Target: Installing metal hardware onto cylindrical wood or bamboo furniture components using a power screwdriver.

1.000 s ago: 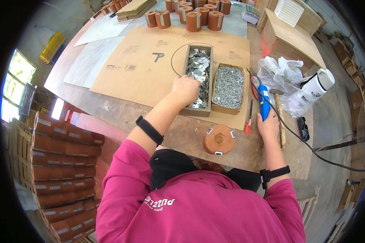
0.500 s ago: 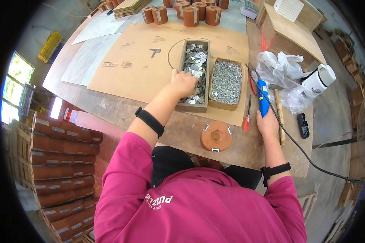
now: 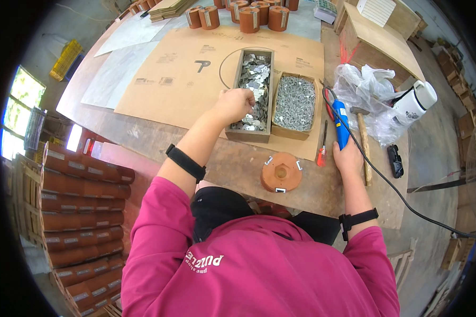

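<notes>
My left hand [image 3: 234, 106] is over the left edge of a long wooden box [image 3: 247, 136], its fingers drawn together; anything between them is too small to make out. Small flat metal plates [image 3: 257, 79] fill that box. In my right hand [image 3: 349, 158], at the table's right side, is a blue corded electric screwdriver [image 3: 341, 119], its tip pointing away from me. Between my arms, near the front edge, lies a round orange-brown block [image 3: 282, 173] with a central hole and several small metal pieces around its rim. A cardboard box of screws [image 3: 295, 103] stands beside the plates.
A red-handled screwdriver [image 3: 321, 153] and a hammer [image 3: 364, 140] flank the tool. Farther right are a plastic bag [image 3: 362, 84], a white jug [image 3: 417, 100] and a black object [image 3: 394, 161]. Orange-brown cylinders [image 3: 249, 20] stand at the back; more are stacked at left [image 3: 84, 203]. The cord trails right.
My left hand has lifted back from among the metal plates toward the box's left edge, its fingers now drawn together. My right hand keeps its grip on the electric screwdriver.
</notes>
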{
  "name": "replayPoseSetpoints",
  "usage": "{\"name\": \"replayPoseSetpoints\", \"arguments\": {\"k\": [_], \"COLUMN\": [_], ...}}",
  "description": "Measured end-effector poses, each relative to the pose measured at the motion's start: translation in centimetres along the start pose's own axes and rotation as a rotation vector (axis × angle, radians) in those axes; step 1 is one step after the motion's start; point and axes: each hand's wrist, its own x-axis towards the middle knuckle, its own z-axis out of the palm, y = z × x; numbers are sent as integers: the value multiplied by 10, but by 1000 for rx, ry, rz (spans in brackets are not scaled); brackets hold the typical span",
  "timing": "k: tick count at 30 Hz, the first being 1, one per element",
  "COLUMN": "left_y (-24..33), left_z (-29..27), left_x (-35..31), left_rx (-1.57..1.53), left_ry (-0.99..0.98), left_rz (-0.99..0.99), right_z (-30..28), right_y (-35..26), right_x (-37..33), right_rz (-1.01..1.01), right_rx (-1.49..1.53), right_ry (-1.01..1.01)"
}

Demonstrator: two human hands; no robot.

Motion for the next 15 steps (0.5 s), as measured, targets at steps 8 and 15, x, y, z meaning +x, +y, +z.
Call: {"name": "replayPoseSetpoints", "arguments": {"k": [8, 15], "left_y": [31, 69], "left_z": [-17, -10], "left_x": [-39, -102], "left_rx": [-460, -269], "left_ry": [-23, 267], "left_rz": [56, 538], "right_z": [6, 11], "right_y": [6, 9], "right_x": [1, 5], "right_rz": [-13, -39], "right_rx": [-20, -7], "right_ry": [35, 45]}}
